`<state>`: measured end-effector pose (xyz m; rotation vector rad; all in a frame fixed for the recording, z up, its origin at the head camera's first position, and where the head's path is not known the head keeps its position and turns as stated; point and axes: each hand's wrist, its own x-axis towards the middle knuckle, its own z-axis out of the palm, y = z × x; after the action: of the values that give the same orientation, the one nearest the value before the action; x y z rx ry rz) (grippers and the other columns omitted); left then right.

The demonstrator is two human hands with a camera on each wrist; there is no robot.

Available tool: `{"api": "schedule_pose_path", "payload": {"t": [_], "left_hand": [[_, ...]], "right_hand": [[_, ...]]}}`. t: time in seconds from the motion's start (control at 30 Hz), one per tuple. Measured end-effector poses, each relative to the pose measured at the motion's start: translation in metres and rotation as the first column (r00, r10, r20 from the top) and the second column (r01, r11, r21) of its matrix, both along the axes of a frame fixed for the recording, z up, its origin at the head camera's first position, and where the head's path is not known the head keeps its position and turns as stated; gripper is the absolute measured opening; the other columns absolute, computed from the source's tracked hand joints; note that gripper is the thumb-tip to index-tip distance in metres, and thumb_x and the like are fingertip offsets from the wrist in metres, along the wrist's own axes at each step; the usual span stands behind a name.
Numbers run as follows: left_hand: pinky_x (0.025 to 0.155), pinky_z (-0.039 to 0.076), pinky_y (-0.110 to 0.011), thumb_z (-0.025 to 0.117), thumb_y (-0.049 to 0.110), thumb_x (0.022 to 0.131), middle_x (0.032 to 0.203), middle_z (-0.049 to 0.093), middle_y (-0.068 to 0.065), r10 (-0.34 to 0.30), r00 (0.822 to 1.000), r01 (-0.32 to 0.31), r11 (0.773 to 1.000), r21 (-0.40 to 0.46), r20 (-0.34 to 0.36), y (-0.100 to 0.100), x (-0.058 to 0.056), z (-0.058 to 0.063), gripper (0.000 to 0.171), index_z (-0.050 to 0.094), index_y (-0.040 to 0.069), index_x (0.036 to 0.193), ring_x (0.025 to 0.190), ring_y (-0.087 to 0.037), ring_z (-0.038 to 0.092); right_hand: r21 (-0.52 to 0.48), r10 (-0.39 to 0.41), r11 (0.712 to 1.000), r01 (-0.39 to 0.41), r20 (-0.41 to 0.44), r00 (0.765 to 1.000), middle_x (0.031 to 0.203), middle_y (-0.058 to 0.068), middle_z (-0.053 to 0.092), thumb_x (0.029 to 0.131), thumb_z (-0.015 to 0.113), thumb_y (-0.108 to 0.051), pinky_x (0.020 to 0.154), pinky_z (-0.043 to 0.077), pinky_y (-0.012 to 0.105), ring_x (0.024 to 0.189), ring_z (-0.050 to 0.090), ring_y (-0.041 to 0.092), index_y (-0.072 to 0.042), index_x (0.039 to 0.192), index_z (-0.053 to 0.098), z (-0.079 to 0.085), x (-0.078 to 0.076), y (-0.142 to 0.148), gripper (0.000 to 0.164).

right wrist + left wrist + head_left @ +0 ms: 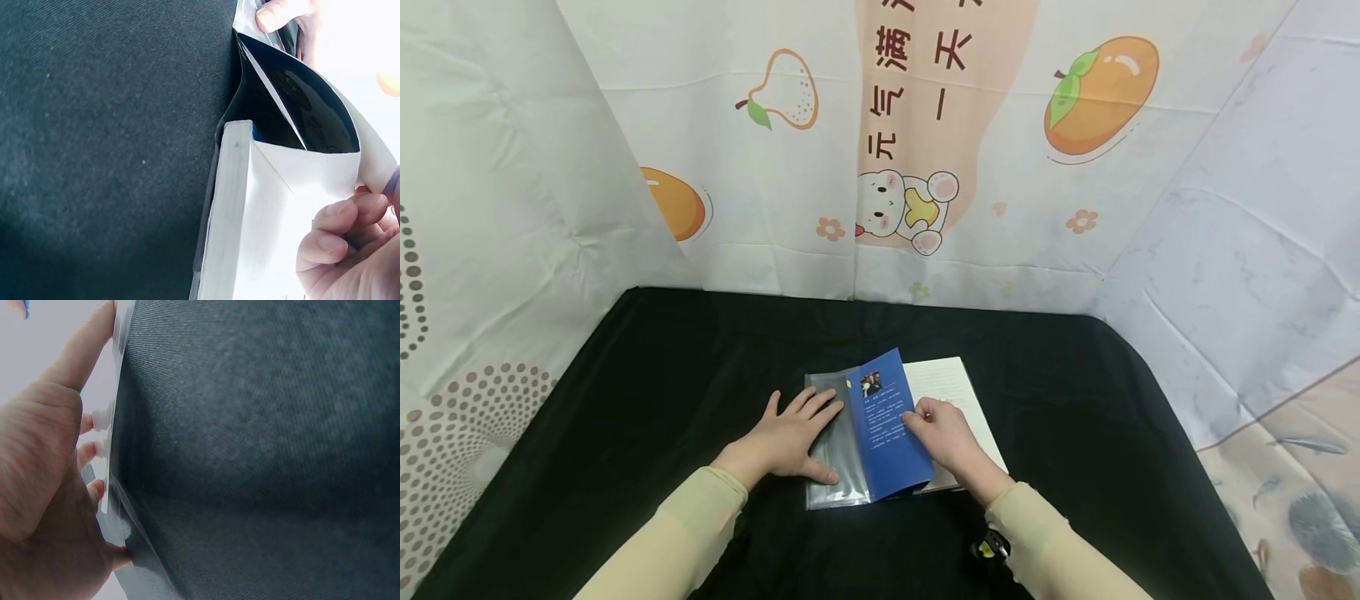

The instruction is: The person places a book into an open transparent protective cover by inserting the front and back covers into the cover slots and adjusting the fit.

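A book (951, 379) lies open on the black cloth, its white pages showing on the right. From its left side a blue printed cover flap (887, 458) stands partly raised, with a small photo and white lettering. My right hand (946, 429) pinches the flap's right edge, other fingers curled. To the left spreads a clear plastic book cover (842, 492). Over it my left hand (790, 437) rests with fingers spread and straight. In the right wrist view the flap bows up beside the page block (234, 181), leaving a dark gap beneath.
Black cloth (715, 358) covers the table around the book. White printed curtains (737, 192) hang behind and at both sides. A small dark object with a yellow-green patch (992, 546) shows at the right sleeve's cuff.
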<state>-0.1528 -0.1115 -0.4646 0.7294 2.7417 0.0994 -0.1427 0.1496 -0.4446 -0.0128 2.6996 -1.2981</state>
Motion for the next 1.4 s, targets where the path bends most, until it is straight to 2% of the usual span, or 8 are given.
{"api": "schedule_pose_path", "payload": {"t": [0.17,0.53,1.07,1.4], "left_hand": [[0.107,0.011,-0.072,0.056,0.085,0.066,0.160,0.015,-0.001,0.003,1.000,-0.003,1.000,0.005,0.002,0.000,0.001,0.002,0.110,0.024,0.025,0.153,0.144,-0.031,0.009],[0.106,0.011,-0.072,0.058,0.082,0.068,0.160,0.016,-0.002,-0.001,1.000,0.001,1.000,0.019,-0.004,0.000,0.001,0.002,0.108,0.026,0.023,0.152,0.144,-0.032,0.009],[0.107,0.010,-0.072,0.054,0.086,0.066,0.160,0.014,-0.001,-0.005,1.000,0.005,1.000,0.009,-0.008,-0.001,0.001,-0.002,0.111,0.023,0.025,0.153,0.144,-0.031,0.008],[0.107,0.010,-0.072,0.053,0.086,0.067,0.160,0.015,-0.001,-0.007,1.000,0.007,1.000,0.007,-0.012,-0.001,0.002,-0.003,0.109,0.023,0.026,0.153,0.144,-0.032,0.008]], "right_hand": [[-0.005,-0.003,1.000,0.003,-0.002,1.000,0.055,0.003,0.048,0.093,0.059,-0.020,0.049,0.031,0.029,0.056,0.047,0.019,-0.010,0.066,0.050,0.001,0.000,-0.002,0.030],[0.012,0.002,1.000,-0.001,-0.089,0.996,0.054,0.000,0.046,0.091,0.060,-0.015,0.049,0.032,0.029,0.056,0.046,0.017,-0.011,0.063,0.048,0.003,0.001,-0.008,0.031],[0.020,0.005,1.000,-0.002,-0.159,0.987,0.053,0.000,0.048,0.093,0.060,-0.014,0.049,0.038,0.031,0.055,0.049,0.016,-0.011,0.063,0.049,0.002,0.004,-0.015,0.032],[0.001,0.000,1.000,0.000,-0.129,0.992,0.053,0.001,0.047,0.095,0.059,-0.017,0.047,0.035,0.029,0.053,0.048,0.016,-0.011,0.065,0.049,0.000,0.006,-0.020,0.032]]}}
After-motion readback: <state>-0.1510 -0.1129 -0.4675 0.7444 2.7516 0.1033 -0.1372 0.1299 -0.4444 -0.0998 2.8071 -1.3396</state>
